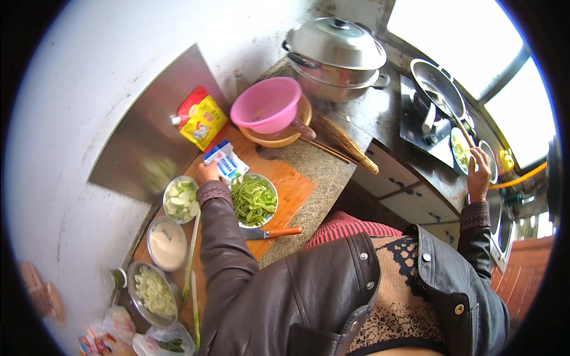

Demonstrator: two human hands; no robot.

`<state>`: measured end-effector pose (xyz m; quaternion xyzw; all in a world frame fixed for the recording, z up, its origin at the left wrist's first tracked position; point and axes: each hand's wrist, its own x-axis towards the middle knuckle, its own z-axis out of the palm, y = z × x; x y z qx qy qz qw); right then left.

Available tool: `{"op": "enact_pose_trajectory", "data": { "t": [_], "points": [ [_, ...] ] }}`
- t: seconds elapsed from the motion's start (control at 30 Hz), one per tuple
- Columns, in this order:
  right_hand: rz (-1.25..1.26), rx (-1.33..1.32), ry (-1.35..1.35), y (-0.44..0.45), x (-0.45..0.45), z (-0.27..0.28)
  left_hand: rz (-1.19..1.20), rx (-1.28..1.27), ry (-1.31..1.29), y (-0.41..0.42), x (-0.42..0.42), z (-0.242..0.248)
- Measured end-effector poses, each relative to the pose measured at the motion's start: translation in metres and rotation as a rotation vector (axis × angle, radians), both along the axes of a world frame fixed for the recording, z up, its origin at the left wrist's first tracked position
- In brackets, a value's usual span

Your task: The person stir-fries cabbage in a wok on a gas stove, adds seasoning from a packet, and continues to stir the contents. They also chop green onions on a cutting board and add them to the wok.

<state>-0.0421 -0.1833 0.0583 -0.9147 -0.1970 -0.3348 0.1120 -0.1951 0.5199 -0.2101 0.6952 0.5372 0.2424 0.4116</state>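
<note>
On the left, my left hand (209, 171) grips a white and blue plastic packet (227, 162) above a wooden cutting board (285, 175). Just below the packet sits a bowl of cut green vegetables (254, 200), beside a knife with an orange handle (285, 232). A red and yellow spouted pouch (201, 119) leans on a metal sheet behind. Far to the right, my right hand (479, 175) holds the handle of a long utensil (463, 128), whose far end reaches into a wok (438, 84) on the stove. A plate of pale food (461, 149) lies beside that hand.
Pink basin (267, 104) stacked in an orange one, straw brush (347, 144) and chopsticks (329, 150) lie near the counter edge. A lidded steamer pot (336, 58) stands at the back. Bowls of sliced vegetable (181, 199), white powder (166, 244) and chopped pieces (155, 291) line the left.
</note>
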Motion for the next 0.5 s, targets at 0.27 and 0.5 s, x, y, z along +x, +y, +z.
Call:
{"op": "enact_pose_trajectory", "data": {
  "t": [0.27,0.5],
  "points": [
    [-0.024,0.083,-0.014,0.006,-0.058,0.001,-0.396,-0.017,-0.498,-0.018,-0.010,0.035],
    [0.277,0.413,0.307,0.063,-0.052,-0.007,-0.613,0.394,-0.342,-0.180,0.030,0.222]
  ]
}}
